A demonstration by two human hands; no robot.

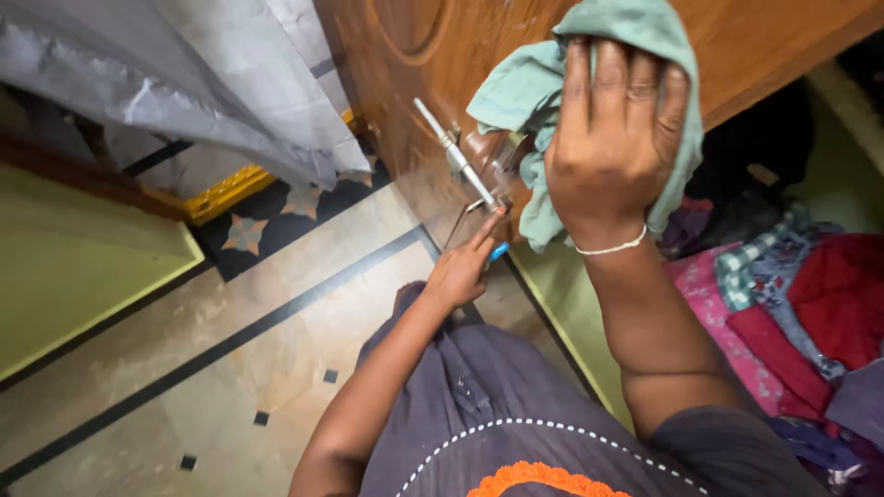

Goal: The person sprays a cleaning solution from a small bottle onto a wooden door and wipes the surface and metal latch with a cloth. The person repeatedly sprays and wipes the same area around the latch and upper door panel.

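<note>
Open tiled floor (184, 368) fills the lower left; the wooden door (424, 83) and its metal handle (456, 156) block the top centre, piled clothes (792, 304) crowd the right.

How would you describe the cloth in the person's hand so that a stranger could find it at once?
Find the brown carved wooden door at the top of the view. Against it, the right hand presses a crumpled pale green cloth, beside the silver metal door handle. Unlike the red and pink clothes piled lower right, it is plain green.
</note>
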